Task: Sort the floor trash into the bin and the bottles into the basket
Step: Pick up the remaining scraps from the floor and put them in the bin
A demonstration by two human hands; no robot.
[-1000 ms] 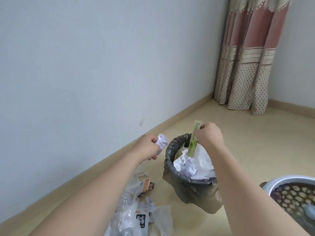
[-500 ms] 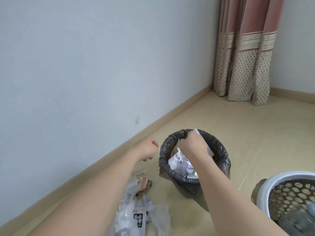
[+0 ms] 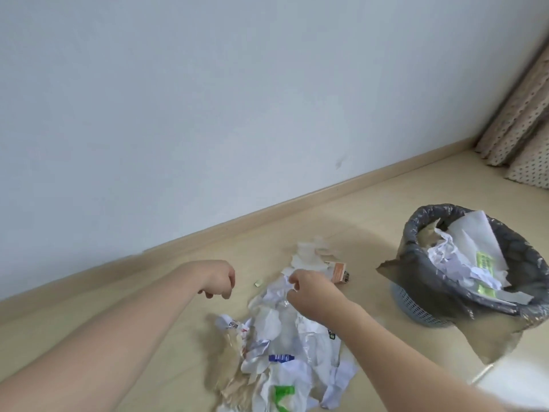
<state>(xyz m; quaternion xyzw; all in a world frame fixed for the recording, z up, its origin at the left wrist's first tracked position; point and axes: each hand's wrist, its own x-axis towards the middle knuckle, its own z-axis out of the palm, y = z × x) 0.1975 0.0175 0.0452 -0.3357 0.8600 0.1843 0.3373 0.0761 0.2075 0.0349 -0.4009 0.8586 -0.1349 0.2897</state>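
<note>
Fingers (image 3: 221, 292) of the left hand (image 3: 218, 278) curl loosely downward above the beige floor (image 3: 148, 322), holding nothing. Just to its right lies a tiny pale green scrap (image 3: 258, 283). Next comes a heap of crumpled white paper and clear plastic wrappers (image 3: 285, 337), some with blue and green print too blurred to read; its lower edge is cut off by the frame. The right hand (image 3: 312, 295) hovers over the top of this heap, fingertips bent toward the paper; whether they pinch it cannot be told. An orange-and-white small carton (image 3: 339, 272) peeks out beyond the hand. Further right stands a round grey lattice plastic bin (image 3: 416, 310) lined with a black bag (image 3: 416, 233), holding crumpled white paper and a green-printed wrapper (image 3: 484, 263). A white rim (image 3: 481, 374) at the far right is mostly hidden.
</note>
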